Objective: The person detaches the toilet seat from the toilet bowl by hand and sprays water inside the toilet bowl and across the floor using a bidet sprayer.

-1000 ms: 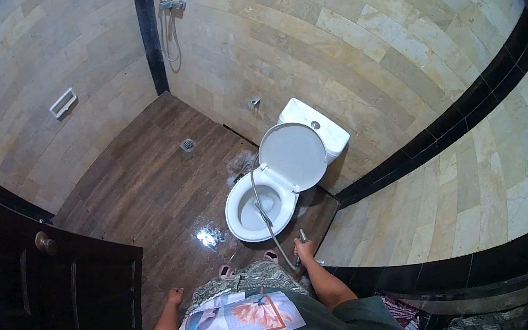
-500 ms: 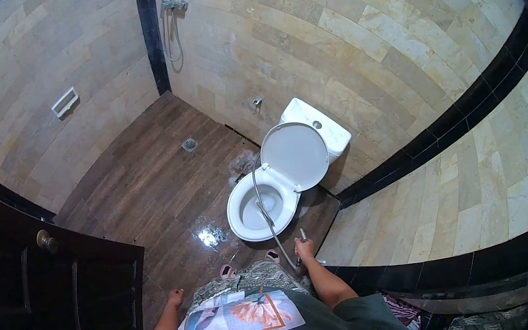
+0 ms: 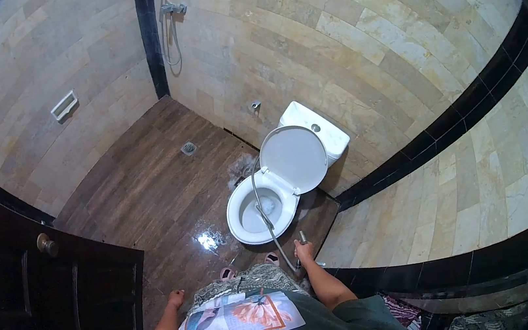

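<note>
My right hand (image 3: 303,250) is closed round a metal spray nozzle (image 3: 303,236), just below and right of the toilet. From it a grey hose (image 3: 268,224) runs up across the toilet bowl (image 3: 250,217) to the far side. The toilet lid (image 3: 294,158) is raised and leans on the white tank (image 3: 333,137). Beside my left thigh hangs my left hand (image 3: 176,298), its fingers curled; whether they hold anything is too small to tell.
A dark door (image 3: 88,292) with a round knob (image 3: 47,245) stands at the left. Wet patches shine on the brown floor (image 3: 146,173) near a drain (image 3: 189,148). A shower fixture (image 3: 173,8) hangs on the far wall.
The view has shifted very slightly, so the toilet sits a little lower. My hands and the hose keep nearly the same positions.
</note>
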A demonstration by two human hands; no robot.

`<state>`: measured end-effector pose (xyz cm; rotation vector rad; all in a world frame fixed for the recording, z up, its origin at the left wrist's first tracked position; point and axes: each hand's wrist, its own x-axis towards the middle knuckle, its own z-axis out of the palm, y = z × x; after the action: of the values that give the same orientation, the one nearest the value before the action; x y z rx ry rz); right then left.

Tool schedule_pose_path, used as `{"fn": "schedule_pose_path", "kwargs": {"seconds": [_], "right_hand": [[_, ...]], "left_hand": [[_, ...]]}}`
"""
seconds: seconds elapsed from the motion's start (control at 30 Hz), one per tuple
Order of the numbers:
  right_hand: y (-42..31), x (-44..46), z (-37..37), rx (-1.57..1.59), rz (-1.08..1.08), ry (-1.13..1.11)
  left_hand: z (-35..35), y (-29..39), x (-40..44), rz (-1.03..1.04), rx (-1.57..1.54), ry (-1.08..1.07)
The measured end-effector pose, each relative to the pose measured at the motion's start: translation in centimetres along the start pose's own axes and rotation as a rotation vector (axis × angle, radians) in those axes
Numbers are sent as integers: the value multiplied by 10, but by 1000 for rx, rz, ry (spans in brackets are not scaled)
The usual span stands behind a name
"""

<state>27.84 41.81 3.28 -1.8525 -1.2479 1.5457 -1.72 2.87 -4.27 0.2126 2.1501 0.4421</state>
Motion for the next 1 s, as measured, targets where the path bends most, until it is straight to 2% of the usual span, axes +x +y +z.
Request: {"fn": "schedule_pose_path", "kwargs": {"seconds": [0.17,0.27,0.3,0.37,0.47,0.57,0.67,0.7,0.77,0.9,1.0], "right_hand": [[-10,-7,4,-65,-88,152],[-8,-2,3,-50,-65,187],[-2,6,4,-49,-67,186],[30,39,4,-244,-99,311],[12,26,5,-169,-25,343],[44,52,6,-210,-140,406],[36,44,3,-277,-130,400],[31,39,3,-277,-131,400],[25,30,5,-402,-230,536],[55,62,4,-337,-177,482],[48,55,3,-324,-160,467]], "left_hand": [[12,-25,25,2,-26,-1],[-12,31,-30,-72,-51,46],[-10,25,-23,-71,-52,47],[-1,5,-1,-74,-133,-54],[15,-26,33,-111,-49,-9],[11,-17,20,-92,-120,-41],[-2,11,-11,-101,-105,-13],[4,0,2,-101,-106,-12],[26,-43,47,-103,-150,-36],[17,-27,31,-81,-180,-65],[13,-18,24,-78,-32,-28]]}}
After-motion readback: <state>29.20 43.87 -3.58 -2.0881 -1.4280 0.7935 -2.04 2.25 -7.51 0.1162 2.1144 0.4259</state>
